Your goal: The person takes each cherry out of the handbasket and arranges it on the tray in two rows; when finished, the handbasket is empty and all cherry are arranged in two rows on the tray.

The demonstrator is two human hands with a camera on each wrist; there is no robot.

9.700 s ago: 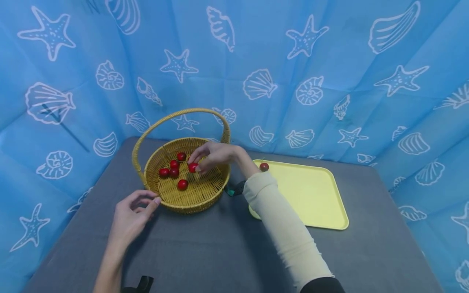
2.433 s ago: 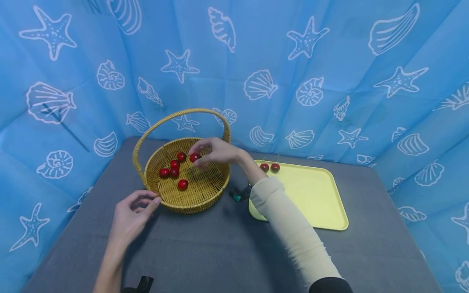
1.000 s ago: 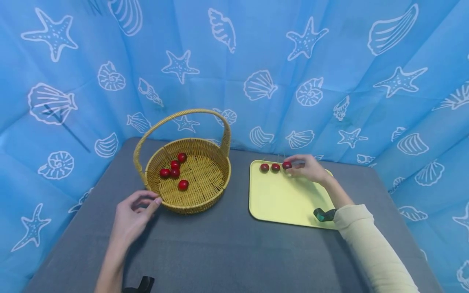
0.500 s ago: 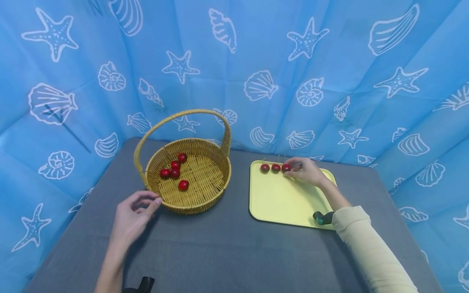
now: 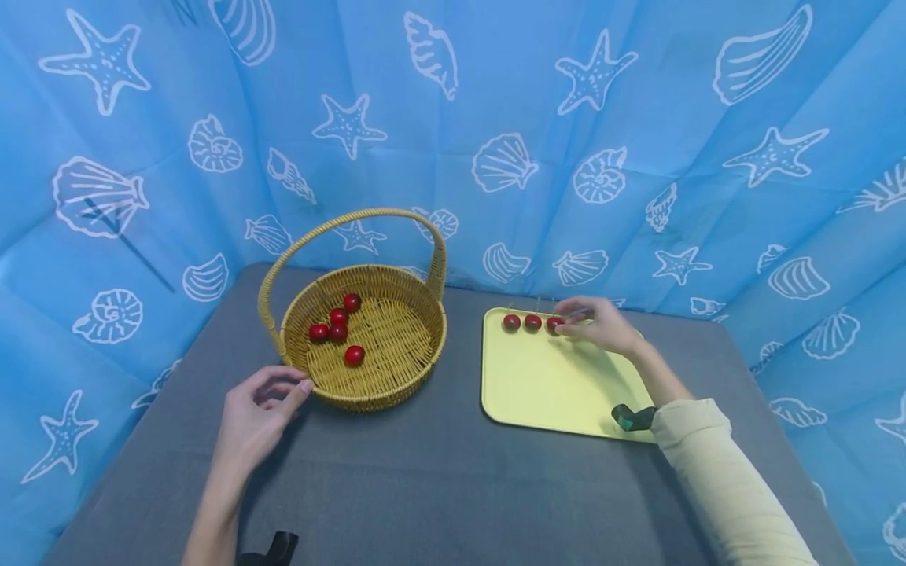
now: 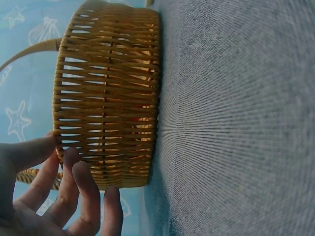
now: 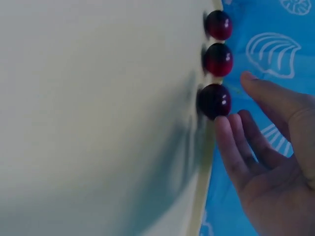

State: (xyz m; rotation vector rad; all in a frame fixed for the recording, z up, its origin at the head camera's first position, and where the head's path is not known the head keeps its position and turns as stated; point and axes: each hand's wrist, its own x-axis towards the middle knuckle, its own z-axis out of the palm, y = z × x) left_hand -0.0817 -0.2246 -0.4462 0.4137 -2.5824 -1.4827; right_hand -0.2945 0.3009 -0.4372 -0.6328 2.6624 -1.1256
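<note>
My left hand (image 5: 255, 420) pinches the near-left rim of the woven basket (image 5: 378, 402) between thumb and fingertips, as the left wrist view also shows with the basket's slatted side (image 6: 106, 98). Several red cherries lie inside, one cherry (image 5: 355, 356) apart from the cluster. On the yellow tray (image 5: 552, 393), three cherries stand in a row along the far edge. Beside the rightmost cherry (image 7: 215, 102) is my right hand (image 5: 602, 326), its thumb and fingers spread apart; a fingertip (image 7: 222, 123) is close to or touching the cherry, without a pinch.
The basket's tall arched handle (image 5: 354, 215) rises over its bowl. A grey cloth (image 5: 396, 487) covers the table. A blue curtain (image 5: 439, 118) with shell and starfish prints hangs behind and at both sides. Thin stems stick up from the tray's cherries.
The right hand carried a second and a third cherry from basket to tray. Since half a second ago it has let go of the third and eased slightly right. The left hand has stayed still.
</note>
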